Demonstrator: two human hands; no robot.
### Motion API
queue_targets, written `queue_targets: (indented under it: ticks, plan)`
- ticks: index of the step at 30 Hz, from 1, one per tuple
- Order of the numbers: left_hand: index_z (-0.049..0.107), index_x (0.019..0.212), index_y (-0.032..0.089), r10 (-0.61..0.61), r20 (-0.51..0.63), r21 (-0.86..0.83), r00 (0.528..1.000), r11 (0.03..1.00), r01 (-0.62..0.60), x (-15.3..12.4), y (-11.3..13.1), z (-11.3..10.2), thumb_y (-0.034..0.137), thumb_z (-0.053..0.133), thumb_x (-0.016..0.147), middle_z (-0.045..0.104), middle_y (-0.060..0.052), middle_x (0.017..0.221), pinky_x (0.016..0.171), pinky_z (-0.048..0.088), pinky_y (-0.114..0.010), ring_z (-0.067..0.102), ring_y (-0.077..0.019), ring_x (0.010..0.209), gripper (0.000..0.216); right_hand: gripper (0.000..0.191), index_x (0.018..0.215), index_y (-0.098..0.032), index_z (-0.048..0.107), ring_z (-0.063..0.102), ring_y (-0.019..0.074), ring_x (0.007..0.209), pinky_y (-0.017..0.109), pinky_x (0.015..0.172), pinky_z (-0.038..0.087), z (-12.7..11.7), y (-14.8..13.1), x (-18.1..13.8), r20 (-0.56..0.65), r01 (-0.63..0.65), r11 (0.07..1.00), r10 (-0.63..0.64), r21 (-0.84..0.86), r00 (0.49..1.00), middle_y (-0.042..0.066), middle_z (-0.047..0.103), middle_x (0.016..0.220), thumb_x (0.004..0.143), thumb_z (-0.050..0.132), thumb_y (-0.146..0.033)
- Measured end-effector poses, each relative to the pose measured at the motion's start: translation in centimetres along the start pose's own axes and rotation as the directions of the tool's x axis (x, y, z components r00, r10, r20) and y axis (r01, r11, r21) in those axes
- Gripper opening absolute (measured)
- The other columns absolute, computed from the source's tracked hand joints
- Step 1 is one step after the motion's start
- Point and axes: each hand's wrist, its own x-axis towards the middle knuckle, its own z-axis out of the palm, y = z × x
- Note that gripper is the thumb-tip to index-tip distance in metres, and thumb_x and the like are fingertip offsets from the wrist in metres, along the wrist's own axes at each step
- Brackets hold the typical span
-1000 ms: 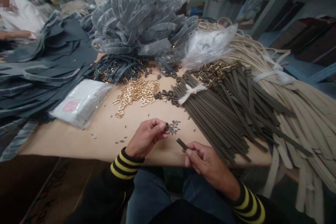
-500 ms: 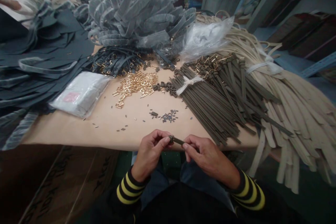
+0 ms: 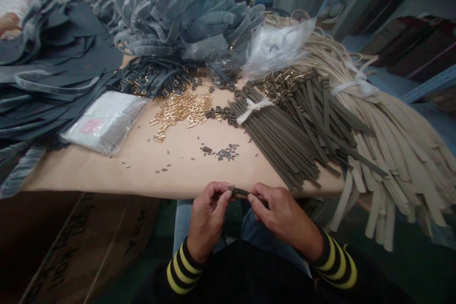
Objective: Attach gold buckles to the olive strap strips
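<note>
At the table's front edge, my left hand (image 3: 211, 211) pinches the end of a narrow olive-brown strap (image 3: 242, 192), where a small dark loop or keeper sits between thumb and forefinger. My right hand (image 3: 281, 209) grips the same strap a short way along, with its fingers curled round it. Whether a buckle is inside the left-hand fingers is hidden. Just beyond the hands lie small dark pieces (image 3: 226, 152) in a loose scatter. Further back are gold buckles (image 3: 187, 110) in a heap and several brown strap loops (image 3: 224, 115).
A tied bundle of olive straps (image 3: 278, 137) lies at right, beside long beige straps (image 3: 399, 166) hanging over the edge. To the left are a plastic-wrapped packet (image 3: 105, 121) and dark blue pieces (image 3: 53, 85). Wrapped grey straps (image 3: 181, 14) pile up behind. Another person's hand (image 3: 10, 23) shows far left.
Both hands keep hold of the strap, which now looks slightly bowed between them. My left hand has turned a little more upright. The other person's hand at far left has shifted lower.
</note>
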Motion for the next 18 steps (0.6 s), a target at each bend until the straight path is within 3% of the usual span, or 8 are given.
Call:
queue_targets:
  ticks: [5,8,13,18]
  plan:
    - [0.057,0.074,0.016,0.046,0.012,0.081,0.999,0.996,-0.047,-0.4,-0.5,0.0,0.02,0.053,0.073,0.062,-0.003,0.074,0.064,0.048,-0.024,0.058,-0.0135,0.068,0.006,0.019,0.066,-0.017,0.052,0.047,0.0116,0.048,0.022,0.051,0.032,-0.2,0.0,0.0,0.033,0.064,0.998,-0.063,-0.011,0.997,-0.001,0.051,0.051,0.079,0.039,-0.019]
    - [0.057,0.073,0.017,-0.037,0.042,0.007,0.998,0.999,0.036,-0.6,-0.6,0.0,0.021,0.054,0.073,0.062,-0.002,0.072,0.064,0.048,-0.024,0.058,-0.0132,0.065,0.005,0.021,0.075,-0.016,0.058,0.049,0.0115,0.051,0.022,0.053,0.034,-0.3,0.2,0.1,0.089,0.111,0.991,-0.117,0.069,0.989,-0.001,0.054,0.055,0.081,0.038,-0.018]
    - [0.057,0.071,0.017,-0.131,0.042,-0.076,0.991,0.988,0.134,-0.8,-0.3,0.3,0.02,0.058,0.07,0.063,-0.002,0.071,0.062,0.047,-0.024,0.058,-0.013,0.062,0.003,0.024,0.071,-0.016,0.057,0.046,0.0112,0.053,0.022,0.053,0.032,-0.1,0.5,0.4,0.158,0.149,0.982,-0.166,0.117,0.973,-0.001,0.052,0.056,0.083,0.037,-0.02]
    - [0.054,0.073,0.017,-0.219,0.073,-0.226,0.973,0.947,0.229,-0.5,-0.3,0.7,0.021,0.062,0.066,0.058,0.002,0.064,0.054,0.043,-0.02,0.054,-0.0093,0.056,0.011,0.025,0.065,-0.016,0.049,0.042,0.0097,0.05,0.021,0.051,0.031,0.7,0.5,0.5,0.152,0.077,0.982,-0.103,0.173,0.983,-0.004,0.043,0.052,0.085,0.035,-0.02]
